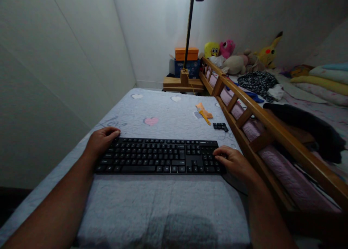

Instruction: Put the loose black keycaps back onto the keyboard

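A black keyboard lies flat on the table, which is covered with a light quilted cloth. My left hand rests at the keyboard's upper left corner, its fingers together and partly hidden behind the thumb. At the right end, my right hand is over the number pad, thumb and fingertips close together; whether something small is between them cannot be made out. Several loose black keycaps lie beyond the keyboard at the right. Near them are a yellow-handled brush and an orange cloth.
A wooden bed rail runs along the table's right side, with bedding and plush toys behind it. A black pole on a wooden base stands past the far edge, beside an orange box. A cable trails from the keyboard's right.
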Demonstrator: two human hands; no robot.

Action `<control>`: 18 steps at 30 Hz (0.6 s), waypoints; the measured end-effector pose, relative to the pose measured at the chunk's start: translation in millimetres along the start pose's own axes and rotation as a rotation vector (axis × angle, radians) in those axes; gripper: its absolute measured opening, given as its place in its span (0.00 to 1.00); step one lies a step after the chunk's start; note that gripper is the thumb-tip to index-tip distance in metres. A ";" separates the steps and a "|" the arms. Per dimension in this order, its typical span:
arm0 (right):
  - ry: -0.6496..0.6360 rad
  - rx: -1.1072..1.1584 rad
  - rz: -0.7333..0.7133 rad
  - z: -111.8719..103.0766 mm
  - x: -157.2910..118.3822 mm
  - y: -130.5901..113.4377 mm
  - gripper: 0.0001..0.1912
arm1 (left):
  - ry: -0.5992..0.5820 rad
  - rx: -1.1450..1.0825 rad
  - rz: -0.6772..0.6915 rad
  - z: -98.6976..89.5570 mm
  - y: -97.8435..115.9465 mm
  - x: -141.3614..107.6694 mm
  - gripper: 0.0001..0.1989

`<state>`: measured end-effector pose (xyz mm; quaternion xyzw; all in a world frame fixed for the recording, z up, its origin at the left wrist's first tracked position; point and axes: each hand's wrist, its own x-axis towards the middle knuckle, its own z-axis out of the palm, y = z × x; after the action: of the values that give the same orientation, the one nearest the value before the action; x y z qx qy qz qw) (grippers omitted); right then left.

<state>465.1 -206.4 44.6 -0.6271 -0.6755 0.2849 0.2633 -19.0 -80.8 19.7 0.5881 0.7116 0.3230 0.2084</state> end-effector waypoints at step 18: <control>0.000 -0.059 -0.022 3.6 1.3 4.1 0.07 | 0.001 0.006 -0.014 -0.8 4.6 -1.1 0.21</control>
<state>465.3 -205.1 39.1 -0.6273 -0.6903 0.2618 0.2478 -16.1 -81.6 23.4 0.5835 0.7169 0.3195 0.2084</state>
